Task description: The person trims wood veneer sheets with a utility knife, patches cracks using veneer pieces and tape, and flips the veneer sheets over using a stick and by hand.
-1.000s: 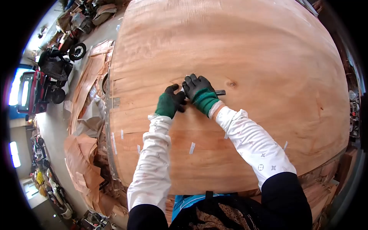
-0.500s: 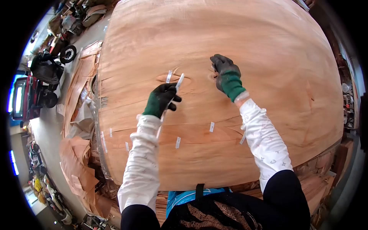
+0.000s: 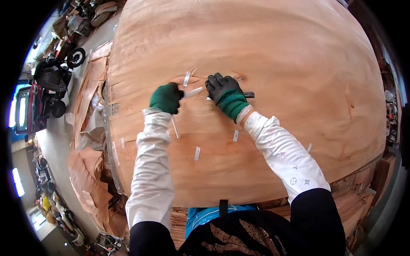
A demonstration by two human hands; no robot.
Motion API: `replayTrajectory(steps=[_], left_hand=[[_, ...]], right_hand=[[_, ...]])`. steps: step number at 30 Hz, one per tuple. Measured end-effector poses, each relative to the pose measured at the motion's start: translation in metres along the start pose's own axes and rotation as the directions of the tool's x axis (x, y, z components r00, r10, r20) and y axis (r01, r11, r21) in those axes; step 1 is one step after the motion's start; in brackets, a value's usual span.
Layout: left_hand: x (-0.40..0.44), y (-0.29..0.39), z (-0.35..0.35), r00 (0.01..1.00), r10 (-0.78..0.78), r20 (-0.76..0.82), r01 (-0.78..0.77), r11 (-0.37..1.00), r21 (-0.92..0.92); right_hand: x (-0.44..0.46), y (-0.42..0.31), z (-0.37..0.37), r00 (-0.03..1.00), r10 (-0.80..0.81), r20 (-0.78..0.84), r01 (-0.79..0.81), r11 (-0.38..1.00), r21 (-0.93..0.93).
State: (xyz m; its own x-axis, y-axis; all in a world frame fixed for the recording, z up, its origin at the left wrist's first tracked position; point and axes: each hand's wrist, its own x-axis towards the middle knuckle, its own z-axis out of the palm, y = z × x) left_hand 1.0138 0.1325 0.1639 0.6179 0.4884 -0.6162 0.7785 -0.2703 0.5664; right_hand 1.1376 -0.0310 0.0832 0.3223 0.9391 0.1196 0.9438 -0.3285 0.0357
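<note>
My left hand [image 3: 168, 98], in a green and black glove, is closed round a white tape strip [image 3: 193, 92]. One end of the strip points right and the other hangs below the hand. My right hand [image 3: 223, 91] lies over a dark-handled tool [image 3: 249, 94] on the wooden sheet [image 3: 273, 55]; its fingers are pressed together, and a pale tip shows at their left. A short tape piece [image 3: 186, 79] sits on a split just above my left hand. Two more pieces, a lower one [image 3: 197, 153] and one to its right [image 3: 235, 135], are stuck nearer my body.
Torn veneer scraps [image 3: 87, 183] are heaped beyond the sheet's left edge. A red vehicle [image 3: 23, 109] and a dark motorbike [image 3: 53, 81] stand on the floor farther left. More veneer [image 3: 316, 213] lies beneath the sheet's near edge.
Since half a second ago, my right hand has come left and down onto the sheet beside the strip. My left hand has shifted left, its fingers now more tightly closed.
</note>
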Motion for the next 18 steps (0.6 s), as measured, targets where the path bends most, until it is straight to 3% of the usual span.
replayTrajectory(steps=[2, 4, 5, 6, 7, 8, 9, 10, 12, 14, 18], left_hand=[[-0.01, -0.017, -0.003, 0.998, 0.061, 0.004, -0.057, 0.957, -0.285], [-0.022, -0.028, 0.013, 0.997, 0.069, 0.033, -0.035, 0.801, -0.597], [-0.028, -0.031, 0.027, 0.999, 0.046, 0.02, -0.021, 0.75, -0.661], [-0.031, -0.034, 0.041, 1.0, 0.022, 0.011, -0.007, 0.693, -0.721], [-0.031, -0.038, 0.053, 1.0, -0.021, -0.004, 0.012, 0.692, -0.721], [-0.031, -0.042, 0.063, 0.998, -0.064, -0.02, 0.03, 0.687, -0.726], [-0.03, -0.047, 0.068, 0.995, -0.096, 0.007, 0.07, 0.672, -0.738], [-0.029, -0.052, 0.073, 0.996, -0.088, -0.011, 0.05, 0.662, -0.748], [-0.028, -0.058, 0.079, 0.996, -0.066, -0.052, 0.003, 0.646, -0.763], [-0.036, -0.051, 0.076, 0.995, -0.086, -0.058, 0.02, 0.707, -0.707], [-0.05, -0.057, 0.061, 0.997, 0.057, -0.051, -0.076, 0.839, -0.539]], right_hand=[[0.02, -0.003, -0.018, 0.892, 0.134, 0.431, -0.174, 0.983, 0.054], [0.026, 0.005, -0.043, 0.861, 0.06, 0.505, -0.108, 0.992, 0.067], [0.026, 0.008, -0.052, 0.839, 0.024, 0.544, -0.077, 0.994, 0.075], [0.016, 0.012, -0.049, 0.952, 0.026, 0.304, -0.07, 0.989, 0.133], [-0.001, 0.018, -0.041, 0.998, 0.039, 0.043, -0.046, 0.982, 0.185], [-0.013, 0.02, -0.033, 0.974, 0.056, -0.22, -0.006, 0.974, 0.226], [-0.015, 0.01, -0.024, 0.981, 0.096, -0.168, -0.055, 0.971, 0.234], [-0.022, -0.004, -0.028, 0.993, 0.036, -0.113, -0.019, 0.988, 0.154], [-0.038, -0.03, -0.022, 0.984, -0.085, -0.157, 0.096, 0.993, 0.067], [-0.039, -0.048, -0.002, 0.987, -0.16, -0.013, 0.16, 0.987, 0.03], [-0.045, -0.059, 0.005, 0.987, -0.107, -0.12, 0.109, 0.994, 0.009]])
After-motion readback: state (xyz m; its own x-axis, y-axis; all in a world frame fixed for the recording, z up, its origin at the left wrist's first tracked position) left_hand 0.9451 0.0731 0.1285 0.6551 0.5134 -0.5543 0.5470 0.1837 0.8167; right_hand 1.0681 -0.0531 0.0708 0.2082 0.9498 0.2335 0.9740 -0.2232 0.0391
